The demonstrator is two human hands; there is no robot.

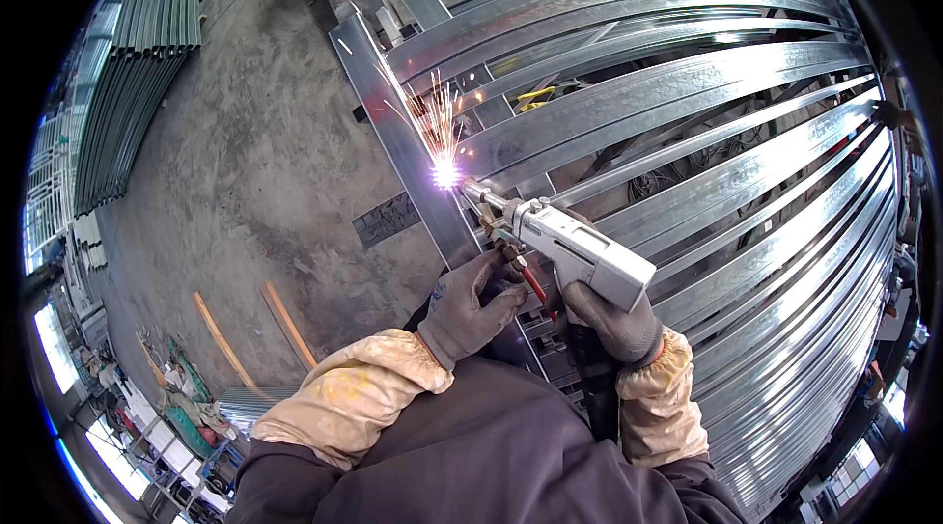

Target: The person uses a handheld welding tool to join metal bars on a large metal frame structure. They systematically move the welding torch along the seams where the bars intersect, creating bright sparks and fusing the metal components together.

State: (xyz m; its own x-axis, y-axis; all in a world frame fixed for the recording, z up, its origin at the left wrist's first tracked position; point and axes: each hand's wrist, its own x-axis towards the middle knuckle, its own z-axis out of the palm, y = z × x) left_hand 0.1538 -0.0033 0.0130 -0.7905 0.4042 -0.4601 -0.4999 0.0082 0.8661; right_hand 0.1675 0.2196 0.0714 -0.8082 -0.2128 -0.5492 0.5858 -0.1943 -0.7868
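My right hand [621,326], in a dark grey glove, is wrapped round the handle of a silver-white welding gun [589,251]. The gun's nozzle points up and left at a long galvanized steel rail [398,136]. At its tip a violet-white glare burns on the rail, throwing orange sparks [432,116] away from me. Gloved too, my left hand [470,308] has its fingers curled beside the rail, just below the nozzle. A thin red tube [533,280] runs close to its fingertips; what sits between the fingers is partly hidden.
Several parallel steel profiles [727,170] extend rightward from the rail. Bundled steel channels [138,82] lie at the far left. Two wooden strips [290,326] rest on the concrete floor [236,180]. Under the profiles are coiled cables [653,180] and a yellow object [535,99].
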